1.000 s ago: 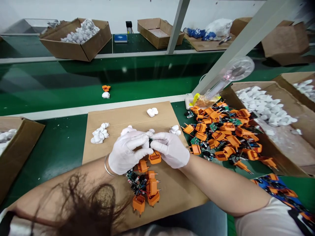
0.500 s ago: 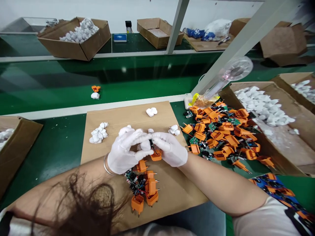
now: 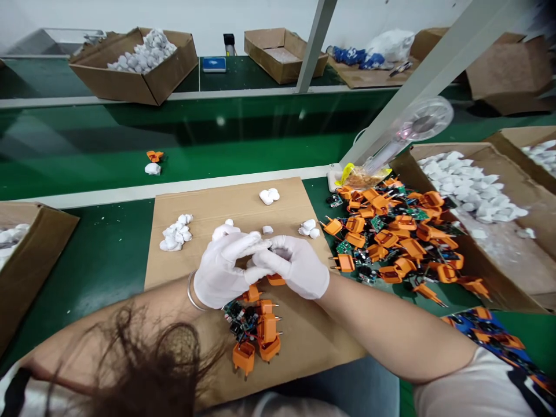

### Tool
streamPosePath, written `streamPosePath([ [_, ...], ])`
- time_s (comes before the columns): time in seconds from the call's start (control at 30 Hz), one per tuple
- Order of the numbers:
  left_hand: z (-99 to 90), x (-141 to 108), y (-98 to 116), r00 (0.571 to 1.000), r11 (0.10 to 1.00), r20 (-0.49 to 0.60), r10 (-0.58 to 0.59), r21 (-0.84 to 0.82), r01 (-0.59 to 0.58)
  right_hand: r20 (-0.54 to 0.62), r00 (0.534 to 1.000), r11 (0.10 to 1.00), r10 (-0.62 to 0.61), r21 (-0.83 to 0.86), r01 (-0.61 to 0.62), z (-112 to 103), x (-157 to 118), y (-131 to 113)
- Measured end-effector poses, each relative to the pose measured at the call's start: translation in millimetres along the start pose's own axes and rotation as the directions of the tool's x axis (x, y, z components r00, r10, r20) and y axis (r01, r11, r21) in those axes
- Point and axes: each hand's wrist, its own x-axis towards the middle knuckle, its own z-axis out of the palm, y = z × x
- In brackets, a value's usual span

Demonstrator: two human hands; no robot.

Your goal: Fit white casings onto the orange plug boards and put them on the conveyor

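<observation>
My left hand [image 3: 226,269], in a white glove, is closed, with its thumb and fingertips curled toward the right hand over the cardboard mat [image 3: 321,341]. My right hand [image 3: 302,269], also gloved, is closed, and its fingers meet the left fingertips. A white plastic piece gripped by the left hand is now mostly covered by fingers. Beneath the right fingers shows an orange plug housing [image 3: 276,280]; the circuit board wired to it is largely hidden. Just below the hands lie several orange plug housings [image 3: 266,330] with dark circuit boards [image 3: 243,321].
Small white pieces lie in groups [image 3: 176,233] on the mat. A heap of orange plugs [image 3: 403,237] spreads at right beside a carton of white pieces [image 3: 473,185]. A clear fan [image 3: 423,119] stands by a slanted post. Behind runs a green belt [image 3: 243,139].
My right fingers have closed in over the left fingertips, covering the white piece and most of the orange housing. The orange and white parts on the belt have shifted left.
</observation>
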Motion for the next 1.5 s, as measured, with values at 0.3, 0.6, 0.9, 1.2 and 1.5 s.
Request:
streamPosePath([
  [0.3, -3.0, 0.4, -9.9, 0.997, 0.978, 0.073, 0.012, -0.21, 0.004, 0.198, 0.98, 0.95, 0.012, 0.304, -0.073, -14.6, 10.4, 3.7],
  [0.6, 2.7, -12.3, 2.5, 0.968, 0.941, 0.181, -0.175, -0.259, 0.219, -0.073, 0.997, 0.947, 0.005, 0.32, 0.018, -10.4, 12.4, 9.8],
  [0.9, -1.8, -10.8, 7.8, 0.961, 0.943, 0.216, -0.172, -0.244, 0.224, -0.091, 0.996, 0.942, 0.011, 0.334, 0.02, -10.0, 9.4, 7.6],
  [1.2, -6.2, -2.6, 3.0, 0.994, 0.967, 0.084, -0.072, -0.239, 0.09, -0.045, 0.999, 0.946, 0.023, 0.323, -0.007, -15.4, 10.2, 7.6],
  [1.5, -6.4, -0.1, 2.1, 0.998, 0.982, 0.055, 0.027, -0.188, -0.016, -0.025, 0.999, 0.959, 0.041, 0.283, -0.032, -18.7, 11.2, 11.9],
])
